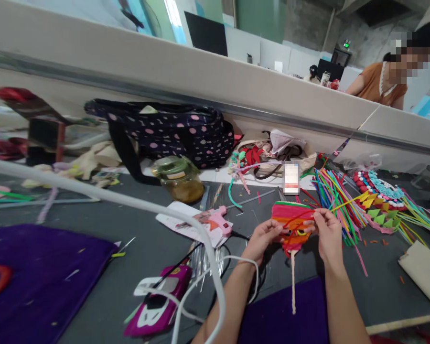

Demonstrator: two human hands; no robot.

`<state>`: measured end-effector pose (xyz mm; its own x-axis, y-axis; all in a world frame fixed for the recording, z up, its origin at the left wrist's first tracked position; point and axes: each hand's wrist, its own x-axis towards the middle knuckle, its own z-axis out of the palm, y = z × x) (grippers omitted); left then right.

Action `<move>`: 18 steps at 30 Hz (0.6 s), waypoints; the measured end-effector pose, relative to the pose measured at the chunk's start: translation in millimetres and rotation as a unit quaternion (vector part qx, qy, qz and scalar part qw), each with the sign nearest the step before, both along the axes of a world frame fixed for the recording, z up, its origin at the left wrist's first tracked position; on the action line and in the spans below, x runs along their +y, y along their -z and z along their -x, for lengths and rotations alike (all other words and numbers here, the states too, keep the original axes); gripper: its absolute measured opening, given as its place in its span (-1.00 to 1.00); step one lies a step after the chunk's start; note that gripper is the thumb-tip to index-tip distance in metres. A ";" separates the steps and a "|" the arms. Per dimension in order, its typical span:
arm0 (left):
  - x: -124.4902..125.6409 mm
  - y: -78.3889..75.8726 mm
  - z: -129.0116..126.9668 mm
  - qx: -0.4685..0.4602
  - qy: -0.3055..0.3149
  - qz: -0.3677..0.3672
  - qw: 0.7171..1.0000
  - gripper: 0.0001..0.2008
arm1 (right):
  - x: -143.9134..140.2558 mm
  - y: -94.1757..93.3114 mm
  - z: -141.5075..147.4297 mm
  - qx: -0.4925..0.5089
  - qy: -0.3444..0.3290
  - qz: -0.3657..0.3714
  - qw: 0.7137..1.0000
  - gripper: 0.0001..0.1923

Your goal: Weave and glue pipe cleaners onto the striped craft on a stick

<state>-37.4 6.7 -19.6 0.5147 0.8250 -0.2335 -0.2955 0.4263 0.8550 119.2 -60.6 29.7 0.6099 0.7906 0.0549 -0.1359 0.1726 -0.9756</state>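
My left hand and my right hand are both closed in a pinch on a thin red pipe cleaner, stretched between them. Directly behind it is a flat craft piece in pink, orange and red bands with a green top edge. Dark and yellow eye-like marks show on it, partly covered by the strand and fingers. A pale twisted strand hangs from its lower tip over a dark purple cloth. Whether my fingers also touch the craft piece is unclear.
A pink glue gun lies left of my hands, near a lidded glass jar. A white cable loops across the foreground beside a magenta car-shaped item. Colourful pipe cleaners lie right. Behind the partition is a person.
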 end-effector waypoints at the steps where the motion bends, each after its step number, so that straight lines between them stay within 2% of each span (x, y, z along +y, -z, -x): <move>1: -0.8 -1.2 0.5 -0.019 0.009 0.019 1.000 -0.65 | 3.3 -0.1 2.5 0.012 0.007 -0.011 1.000 -0.71; 4: -2.1 -1.6 1.2 -0.038 0.029 0.037 0.998 -0.65 | 7.8 3.4 6.0 0.028 0.020 -0.030 0.999 -0.73; 9: -0.3 0.7 3.0 -0.015 0.021 0.009 1.000 -0.66 | 3.1 11.9 -1.3 -0.016 0.028 -0.030 0.999 -0.76; 13: 5.7 1.7 9.2 -0.002 0.002 0.006 1.000 -0.68 | -4.9 19.7 -14.7 -0.152 0.017 0.007 0.988 -0.80; 18: 14.6 11.3 15.7 0.037 -0.032 -0.023 0.999 -0.72 | -16.4 29.8 -29.5 -0.330 -0.031 0.028 0.943 -0.84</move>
<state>-53.2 21.3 -30.9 0.4444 0.8659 -0.2297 -0.2565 0.3687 0.8934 148.7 -76.9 -0.1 0.4095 0.8367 0.3635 0.4963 0.1300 -0.8584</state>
